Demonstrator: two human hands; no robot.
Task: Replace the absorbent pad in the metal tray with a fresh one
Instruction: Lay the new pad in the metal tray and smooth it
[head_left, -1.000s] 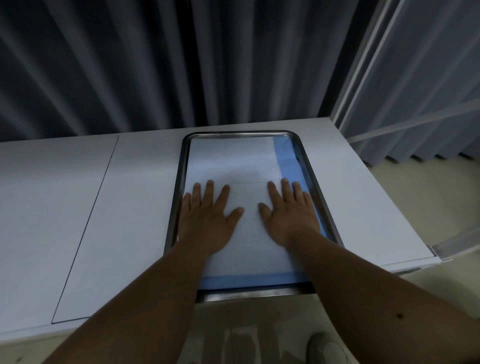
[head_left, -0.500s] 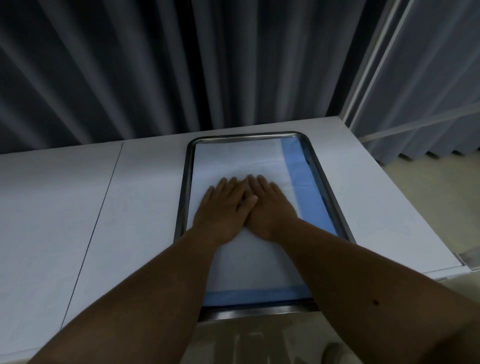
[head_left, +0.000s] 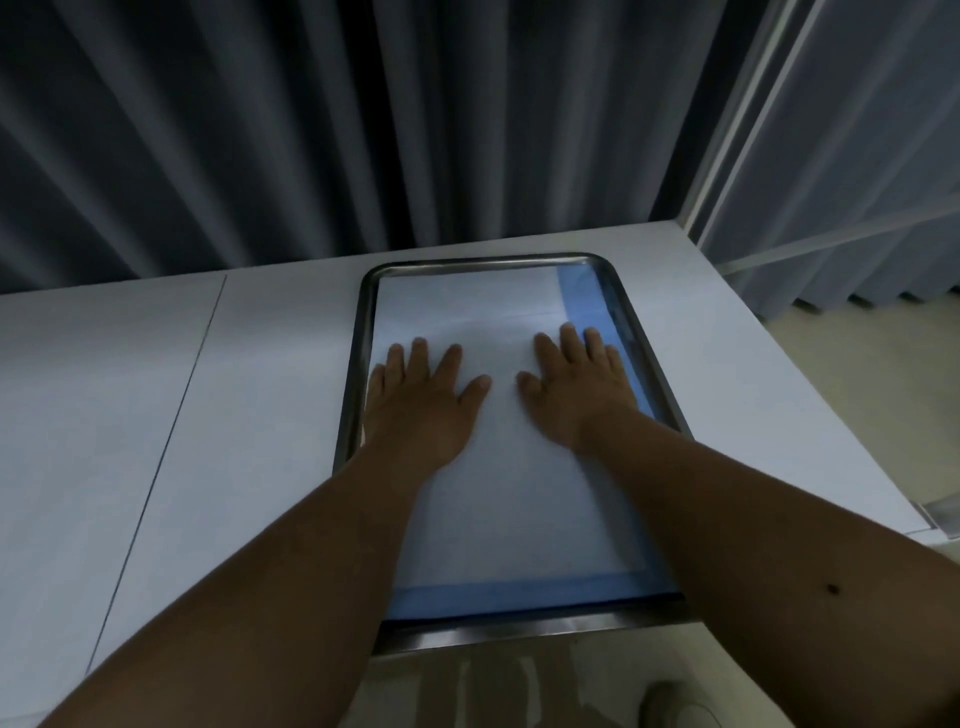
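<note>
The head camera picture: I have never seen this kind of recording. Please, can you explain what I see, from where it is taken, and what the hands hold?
There is no machine here. A person wears a camera on the head, so the picture looks forward and down at their own arms. On the white table lies a rectangular metal tray. Inside it lies a white absorbent pad with a blue border. The left hand and the right hand lie flat on the pad, fingers straight and spread, apart from each other. They hold nothing; they only press on the pad. Behind the table hangs a grey curtain.
</note>
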